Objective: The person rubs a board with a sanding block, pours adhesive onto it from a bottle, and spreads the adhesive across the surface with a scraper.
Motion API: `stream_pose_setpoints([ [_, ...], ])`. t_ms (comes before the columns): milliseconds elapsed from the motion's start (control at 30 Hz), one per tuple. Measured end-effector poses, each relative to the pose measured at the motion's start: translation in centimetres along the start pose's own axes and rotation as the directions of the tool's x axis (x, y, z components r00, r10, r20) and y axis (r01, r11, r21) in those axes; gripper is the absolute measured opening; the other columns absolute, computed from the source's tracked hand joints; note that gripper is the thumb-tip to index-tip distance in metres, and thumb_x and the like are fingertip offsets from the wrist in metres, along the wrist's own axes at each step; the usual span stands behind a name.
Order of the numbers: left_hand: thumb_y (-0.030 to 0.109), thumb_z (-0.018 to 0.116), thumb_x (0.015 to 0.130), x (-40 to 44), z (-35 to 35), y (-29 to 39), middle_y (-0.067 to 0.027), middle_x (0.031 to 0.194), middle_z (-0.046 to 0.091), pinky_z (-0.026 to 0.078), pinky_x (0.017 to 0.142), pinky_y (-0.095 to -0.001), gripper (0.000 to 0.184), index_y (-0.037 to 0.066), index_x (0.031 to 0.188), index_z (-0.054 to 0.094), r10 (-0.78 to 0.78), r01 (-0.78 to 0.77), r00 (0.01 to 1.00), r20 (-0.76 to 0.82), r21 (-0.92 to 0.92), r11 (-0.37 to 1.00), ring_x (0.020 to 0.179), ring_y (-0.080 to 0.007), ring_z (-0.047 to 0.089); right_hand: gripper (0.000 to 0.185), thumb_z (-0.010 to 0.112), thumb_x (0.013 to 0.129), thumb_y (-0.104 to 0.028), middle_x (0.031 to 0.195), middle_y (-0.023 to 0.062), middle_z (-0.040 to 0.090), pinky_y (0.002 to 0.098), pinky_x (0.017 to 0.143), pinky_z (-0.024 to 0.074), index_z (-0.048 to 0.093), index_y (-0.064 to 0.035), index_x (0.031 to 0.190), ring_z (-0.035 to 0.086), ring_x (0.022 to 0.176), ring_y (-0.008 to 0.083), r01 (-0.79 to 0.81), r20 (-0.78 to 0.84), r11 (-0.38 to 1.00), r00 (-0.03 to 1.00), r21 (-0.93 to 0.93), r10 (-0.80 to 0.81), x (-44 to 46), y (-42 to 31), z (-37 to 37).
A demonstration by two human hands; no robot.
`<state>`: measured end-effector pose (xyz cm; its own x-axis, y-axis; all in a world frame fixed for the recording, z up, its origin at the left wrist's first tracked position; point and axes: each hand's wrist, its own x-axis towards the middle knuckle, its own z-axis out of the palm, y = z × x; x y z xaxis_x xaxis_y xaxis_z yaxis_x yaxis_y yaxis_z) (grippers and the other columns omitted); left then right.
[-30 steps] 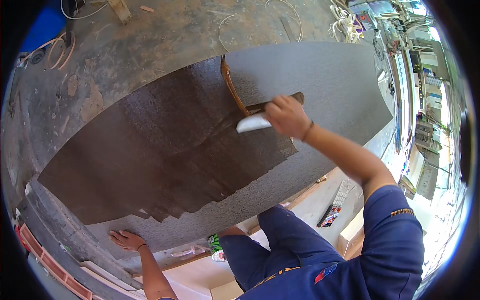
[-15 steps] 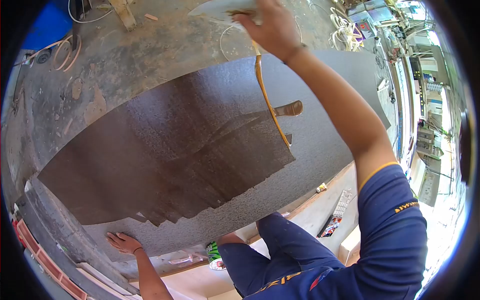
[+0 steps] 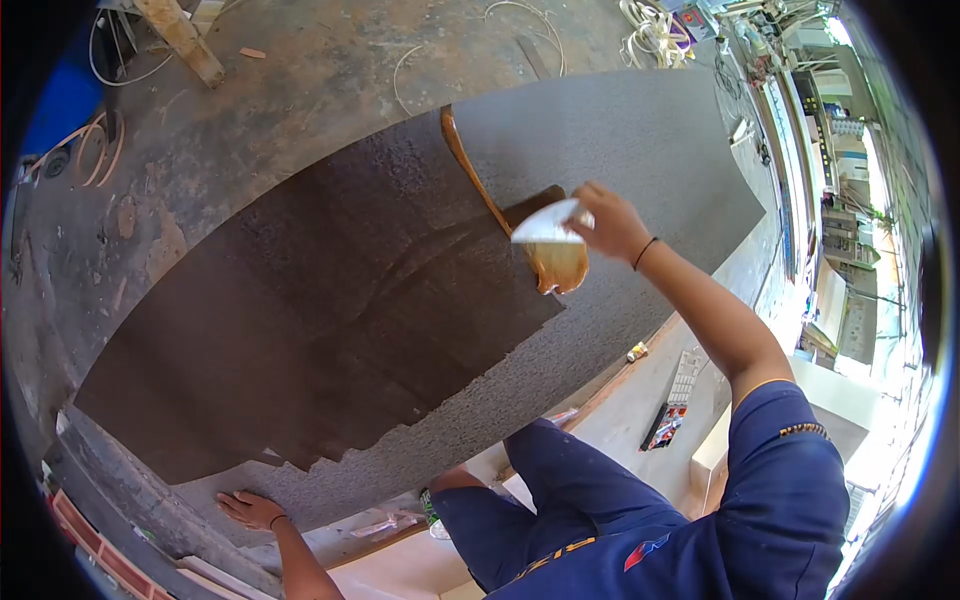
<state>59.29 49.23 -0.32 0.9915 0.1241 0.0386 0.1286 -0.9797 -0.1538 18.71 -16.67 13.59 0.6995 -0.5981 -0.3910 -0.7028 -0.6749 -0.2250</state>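
My right hand (image 3: pixel 614 222) is closed on a thin, pale spreader (image 3: pixel 546 222) held over the right part of a large grey sheet (image 3: pixel 640 140). Brown, glue-like liquid (image 3: pixel 560 268) gathers along the spreader's lower edge. From there a glossy ridge of the same liquid (image 3: pixel 462 155) runs up to the sheet's far edge. Left of this ridge, a dark wet coating (image 3: pixel 300 300) covers much of the surface, with a ragged near border. Fingers spread, my left hand (image 3: pixel 250 510) lies flat on the uncoated near-left corner.
A green can (image 3: pixel 435 515), partly hidden by my leg, stands below the sheet's near edge. To the right lies a tool with a red and black end (image 3: pixel 664 428). Coiled pale strips (image 3: pixel 655 35) and a wooden post (image 3: pixel 180 40) are on the floor beyond.
My right hand has brought the spreader from beyond the far edge back towards me, onto the sheet's middle right. The liquid ridge now starts further left at the far edge. My left hand stays put.
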Motion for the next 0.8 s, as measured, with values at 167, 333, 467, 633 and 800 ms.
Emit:
stream_pose_setpoints([
  [167,0.050,0.028,0.097,0.3,0.6,-0.5,-0.0017,0.152,0.027,0.025,0.105,-0.0568,0.054,0.026,0.145,0.032,0.004,-0.004,1.000,0.002,0.009,1.000,0.139,-0.0249,0.027,0.020,0.064,0.080,-0.019,0.089,0.0113,0.054,0.0404,0.074,0.0476,0.054,-0.0050,0.090,0.056,0.085,0.0306,0.116,-0.033,0.993,0.993,-0.009,-0.116,-5.3,-0.5,0.8],
  [333,0.050,0.028,0.097,0.3,0.5,-0.3,-0.0031,0.152,0.027,0.026,0.105,-0.0563,0.055,0.024,0.145,0.032,-0.006,0.006,1.000,-0.010,0.025,1.000,0.138,-0.0259,0.029,0.017,0.064,0.080,-0.019,0.087,0.0081,0.053,0.0383,0.070,0.0459,0.054,-0.0076,0.086,0.054,0.082,0.0260,0.282,-0.018,0.955,0.959,-0.095,-0.284,-5.0,0.2,3.3],
  [467,0.049,0.028,0.097,0.2,0.0,-0.3,-0.0032,0.151,0.029,0.026,0.105,-0.0544,0.054,0.023,0.145,0.033,0.041,-0.041,0.999,-0.033,-0.016,0.999,0.137,-0.0259,0.030,0.017,0.064,0.080,-0.021,0.089,0.0080,0.053,0.0380,0.070,0.0459,0.055,-0.0081,0.088,0.054,0.082,0.0263,0.339,-0.198,0.934,0.913,-0.115,-0.356,3.2,-2.3,1.2],
  [633,0.048,0.028,0.098,0.6,1.5,-1.7,-0.0037,0.150,0.030,0.026,0.106,-0.0532,0.054,0.022,0.144,0.034,0.145,-0.159,0.979,-0.144,-0.087,0.983,0.137,-0.0254,0.030,0.023,0.063,0.082,-0.023,0.092,0.0094,0.053,0.0392,0.075,0.0477,0.053,-0.0076,0.096,0.056,0.089,0.0284,0.354,-0.374,0.911,0.832,-0.210,-0.409,13.9,-4.2,-1.4],
  [800,0.043,0.030,0.099,0.2,0.5,-0.4,-0.0074,0.150,0.030,0.028,0.107,-0.0461,0.051,0.019,0.143,0.036,0.052,-0.052,0.998,-0.045,-0.011,0.999,0.137,-0.0265,0.029,0.027,0.063,0.083,-0.024,0.097,0.0097,0.056,0.0414,0.076,0.0478,0.051,-0.0071,0.100,0.058,0.094,0.0318,0.335,-0.451,0.913,0.795,-0.232,-0.406,20.4,-5.0,-4.1],
])
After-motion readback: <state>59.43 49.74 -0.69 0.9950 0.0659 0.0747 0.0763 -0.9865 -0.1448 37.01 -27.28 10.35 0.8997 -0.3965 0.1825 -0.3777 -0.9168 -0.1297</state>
